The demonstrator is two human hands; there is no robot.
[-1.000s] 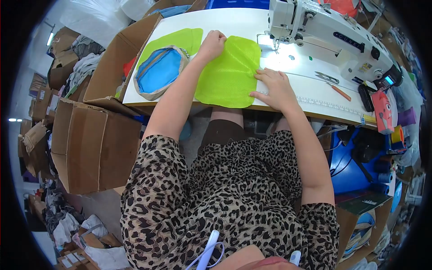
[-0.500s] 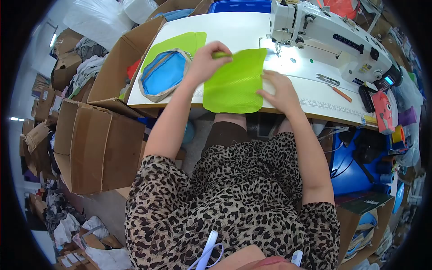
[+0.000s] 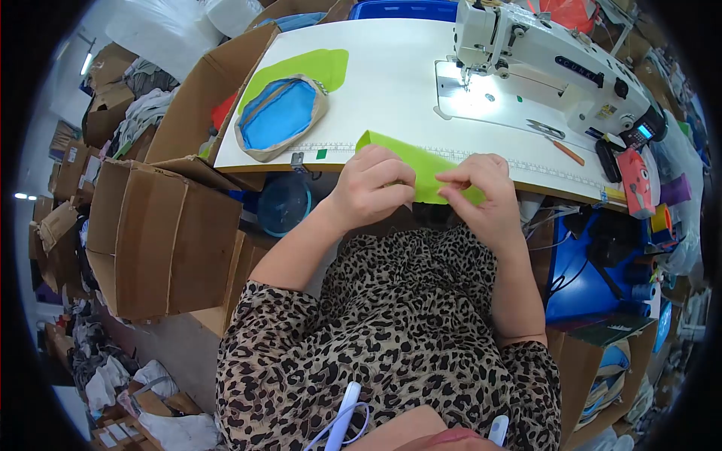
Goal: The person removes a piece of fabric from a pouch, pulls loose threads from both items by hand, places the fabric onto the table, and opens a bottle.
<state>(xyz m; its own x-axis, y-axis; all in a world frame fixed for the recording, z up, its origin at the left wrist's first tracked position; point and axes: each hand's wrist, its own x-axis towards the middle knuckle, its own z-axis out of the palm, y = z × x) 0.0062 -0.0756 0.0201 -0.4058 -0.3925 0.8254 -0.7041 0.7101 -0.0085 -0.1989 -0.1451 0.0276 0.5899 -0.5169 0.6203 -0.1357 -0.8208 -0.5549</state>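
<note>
Over the front edge of the table, a lime-green fabric piece (image 3: 423, 167) is bent up between my two hands. My left hand (image 3: 372, 184) is closed on its left part, fingers curled. With thumb and fingertips pinched, my right hand (image 3: 485, 194) grips the right part near the edge. Part of the fabric is hidden behind the fingers. Left of my hands lies a beige fabric piece with a blue inside (image 3: 277, 119) and a raised rim. It partly covers more lime-green fabric (image 3: 325, 68) lying flat on the white table (image 3: 391, 68).
A white sewing machine (image 3: 556, 64), its lamp lit, stands at the back right. Thread snips (image 3: 547, 129) and an orange-handled tool (image 3: 568, 152) lie before it. A red pouch (image 3: 636, 183) sits at the right end. Cardboard boxes (image 3: 147, 237) crowd the left side.
The lime-green piece has come off the tabletop toward my body and is now bent. My left hand moved down and toward me; my right hand, open on the fabric before, now pinches its edge.
</note>
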